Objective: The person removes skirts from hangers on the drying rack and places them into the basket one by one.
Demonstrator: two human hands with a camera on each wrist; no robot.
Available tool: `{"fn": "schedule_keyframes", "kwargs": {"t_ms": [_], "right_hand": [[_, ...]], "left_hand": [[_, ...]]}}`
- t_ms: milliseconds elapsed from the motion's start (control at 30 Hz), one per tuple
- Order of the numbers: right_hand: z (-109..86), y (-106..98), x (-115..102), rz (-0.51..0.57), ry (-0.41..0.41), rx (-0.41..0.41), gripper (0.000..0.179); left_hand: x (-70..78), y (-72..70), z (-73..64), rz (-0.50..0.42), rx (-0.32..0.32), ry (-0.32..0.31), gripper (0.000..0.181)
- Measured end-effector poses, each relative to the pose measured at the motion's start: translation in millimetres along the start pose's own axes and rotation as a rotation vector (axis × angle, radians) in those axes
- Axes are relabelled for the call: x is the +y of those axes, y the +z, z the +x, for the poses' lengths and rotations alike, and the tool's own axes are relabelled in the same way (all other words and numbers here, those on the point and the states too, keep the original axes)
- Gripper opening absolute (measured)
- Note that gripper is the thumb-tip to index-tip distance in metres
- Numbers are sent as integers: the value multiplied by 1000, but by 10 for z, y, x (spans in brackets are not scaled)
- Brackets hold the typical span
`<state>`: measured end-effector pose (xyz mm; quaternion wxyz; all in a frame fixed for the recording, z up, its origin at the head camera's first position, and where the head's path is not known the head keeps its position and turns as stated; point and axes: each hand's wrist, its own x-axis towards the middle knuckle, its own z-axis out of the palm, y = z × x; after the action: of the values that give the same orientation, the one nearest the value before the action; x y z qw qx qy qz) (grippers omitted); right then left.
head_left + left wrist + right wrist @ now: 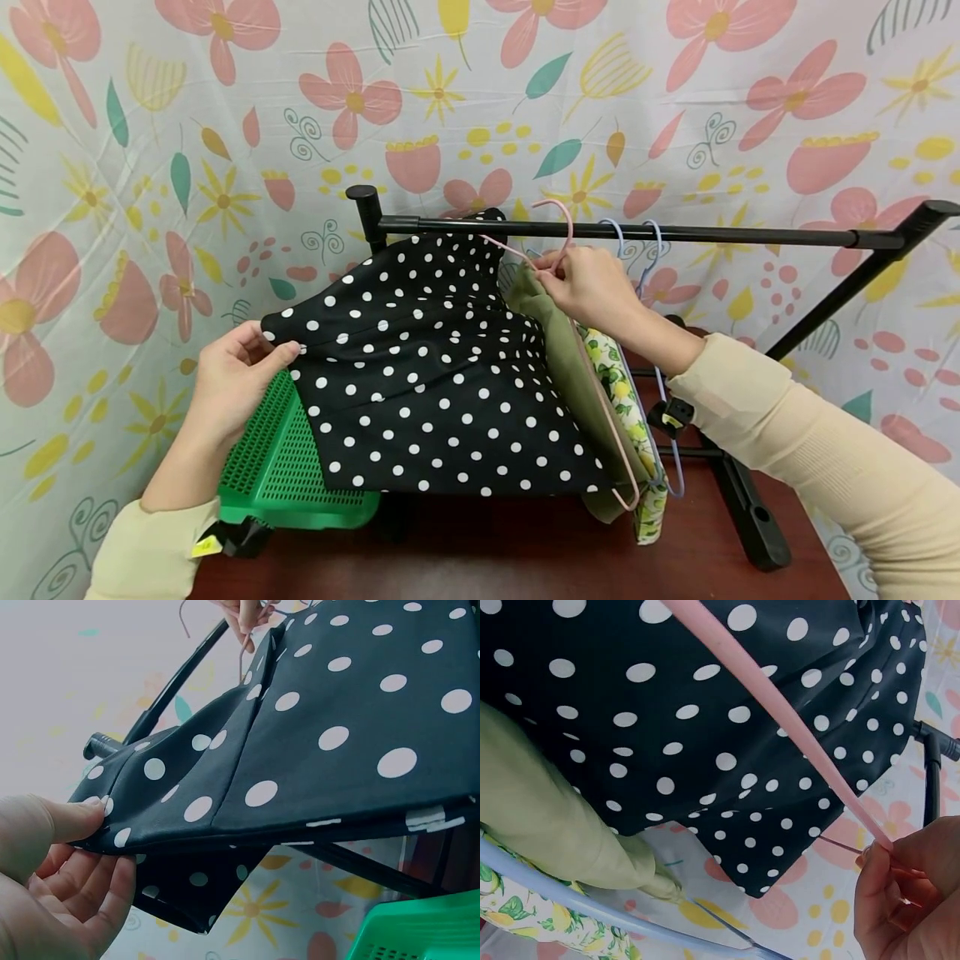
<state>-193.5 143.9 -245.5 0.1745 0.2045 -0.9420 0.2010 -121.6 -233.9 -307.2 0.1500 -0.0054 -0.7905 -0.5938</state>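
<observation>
A black cloth with white polka dots (420,392) spreads between my hands. With thumb and fingers my left hand (232,379) pinches its left corner; the left wrist view shows the thumb (79,819) on top. My right hand (592,287) grips a pink hanger (567,218) just below its hook, at the rack's black bar (720,236). One hanger arm runs toward the cloth's upper edge. Another pink length (772,705) crosses in front of the cloth in the right wrist view. How the cloth sits on the hanger is partly hidden.
An olive cloth (566,358) and a lemon-print cloth (618,387) hang right of the dotted one, with blue hangers (652,250) hooked on the bar. A green basket (300,512) stands at left on the dark red table (480,550). A floral curtain (450,108) hangs behind.
</observation>
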Motion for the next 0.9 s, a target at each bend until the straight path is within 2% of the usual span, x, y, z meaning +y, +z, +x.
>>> {"fn": "schedule_keyframes", "kwargs": {"t_ms": [133,300,533,600,700,767,900], "right_hand": [[5,-1,0,4,-9,1,19],[7,-3,7,6,-23,0,19],[-7,-10,44,10,-10,-20,19],[-8,-11,51,8,-8,-22,20],[-10,-8,59,8,-8,-24,21],[-12,-8,64,9,-8,-27,21],[-22,-13,72,15,-2,-33,22]], "left_hand": [[15,-37,14,-20,26,-4,16],[18,-99,46,-145,74,-3,16],[8,-134,82,-222,152,2,14],[7,-124,92,-224,177,10,14],[10,-116,105,-164,209,27,12],[11,-125,110,-114,208,32,9],[9,-135,118,-116,185,25,10]]}}
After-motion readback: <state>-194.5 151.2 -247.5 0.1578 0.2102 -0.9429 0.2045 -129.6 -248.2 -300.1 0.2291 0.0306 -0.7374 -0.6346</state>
